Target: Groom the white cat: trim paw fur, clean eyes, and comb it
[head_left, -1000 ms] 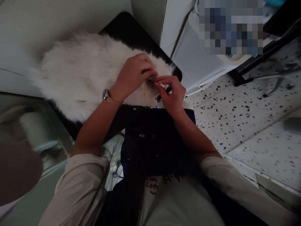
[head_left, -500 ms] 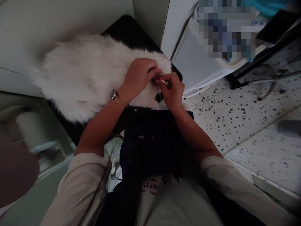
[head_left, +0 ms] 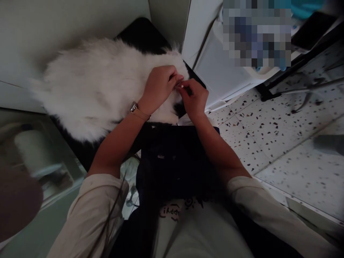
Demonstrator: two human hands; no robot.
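Note:
A large animal with fluffy white fur (head_left: 99,79) lies on a black padded surface (head_left: 142,34). My left hand (head_left: 161,84), with a watch on its wrist, rests at the animal's right end, its fingers closed on a small part there that I cannot make out. Close against it, my right hand (head_left: 195,96) is pinched around a thin item with a small white tip (head_left: 182,86). The fingertips of both hands nearly meet and hide most of what lies between them.
White plastic drawers (head_left: 223,68) stand at the upper right, with a blurred-out area above. A roll of white paper (head_left: 37,152) lies in a tray at the left. Speckled floor tiles (head_left: 249,132) show at the right. Dark blue cloth (head_left: 177,161) covers my lap.
My right hand has moved slightly up and left, closer to my left fingertips. More fur now stands up beyond my left hand. The whole view has shifted a little.

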